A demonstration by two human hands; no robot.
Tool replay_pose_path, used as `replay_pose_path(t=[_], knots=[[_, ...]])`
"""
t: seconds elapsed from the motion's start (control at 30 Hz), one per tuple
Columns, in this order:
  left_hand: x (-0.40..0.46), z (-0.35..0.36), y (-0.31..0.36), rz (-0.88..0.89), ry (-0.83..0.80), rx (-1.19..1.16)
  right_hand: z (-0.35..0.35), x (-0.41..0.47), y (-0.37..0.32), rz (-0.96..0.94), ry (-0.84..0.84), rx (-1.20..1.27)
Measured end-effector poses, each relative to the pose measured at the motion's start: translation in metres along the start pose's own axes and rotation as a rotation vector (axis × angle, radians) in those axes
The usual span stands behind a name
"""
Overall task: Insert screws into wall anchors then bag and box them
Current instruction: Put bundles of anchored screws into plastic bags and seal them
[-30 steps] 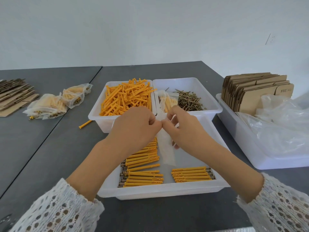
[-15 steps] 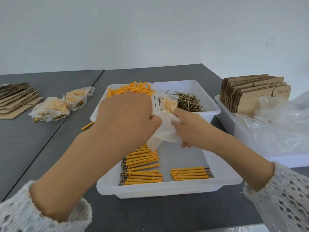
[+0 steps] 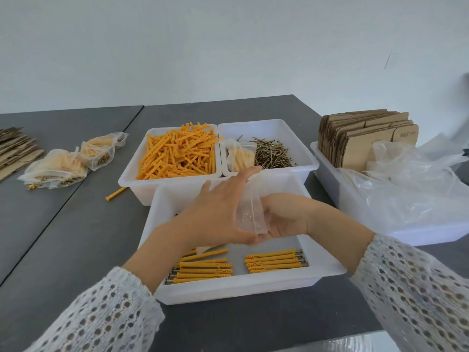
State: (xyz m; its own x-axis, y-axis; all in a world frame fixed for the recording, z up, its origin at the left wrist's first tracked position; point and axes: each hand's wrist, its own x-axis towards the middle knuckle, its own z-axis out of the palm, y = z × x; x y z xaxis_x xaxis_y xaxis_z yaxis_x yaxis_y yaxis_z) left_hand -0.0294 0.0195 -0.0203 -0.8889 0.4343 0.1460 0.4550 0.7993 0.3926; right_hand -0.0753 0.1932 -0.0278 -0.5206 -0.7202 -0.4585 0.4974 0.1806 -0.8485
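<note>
Clear bag (image 3: 250,214) pressed between flat left hand (image 3: 218,214) and cupping right hand (image 3: 284,217); no legible writing.

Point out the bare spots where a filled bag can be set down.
Bare table lies left of the near tray, below the loose anchor and filled bags. More lies behind the bins. The right bin, with cardboard and plastic, is crowded.

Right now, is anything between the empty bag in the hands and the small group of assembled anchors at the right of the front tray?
Nothing visible is in the way. The clear bag, held between the left hand and right hand, hangs above the front tray; open space separates it from the right anchor group just below.
</note>
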Motion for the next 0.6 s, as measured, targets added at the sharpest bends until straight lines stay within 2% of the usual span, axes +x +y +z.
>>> replay_pose_path(t=[0.07, 0.13, 0.23, 0.33, 0.4, 0.5, 0.6], knots=[[0.004, 0.008, -0.001, 0.015, -0.017, -0.079, 0.000, 0.002, 0.004, 0.061, -0.067, -0.058], [0.006, 0.013, -0.004, 0.017, -0.010, -0.112, -0.001, 0.002, 0.005, 0.104, -0.040, -0.154], [0.006, 0.018, -0.012, 0.008, 0.036, 0.085, -0.008, 0.000, 0.005, 0.092, 0.262, -0.383], [0.005, 0.022, -0.026, -0.039, -0.021, 0.281, -0.014, -0.008, 0.005, 0.045, 0.515, -0.687], [0.005, 0.028, -0.033, -0.047, -0.072, 0.388, -0.012, -0.016, 0.011, 0.055, 0.500, -1.067], [0.006, 0.038, -0.038, -0.059, -0.158, 0.428, -0.004, -0.021, 0.030, 0.196, 0.318, -1.587], [0.005, 0.041, -0.040, -0.065, -0.190, 0.405, 0.000, -0.021, 0.037, 0.224, 0.254, -1.739]])
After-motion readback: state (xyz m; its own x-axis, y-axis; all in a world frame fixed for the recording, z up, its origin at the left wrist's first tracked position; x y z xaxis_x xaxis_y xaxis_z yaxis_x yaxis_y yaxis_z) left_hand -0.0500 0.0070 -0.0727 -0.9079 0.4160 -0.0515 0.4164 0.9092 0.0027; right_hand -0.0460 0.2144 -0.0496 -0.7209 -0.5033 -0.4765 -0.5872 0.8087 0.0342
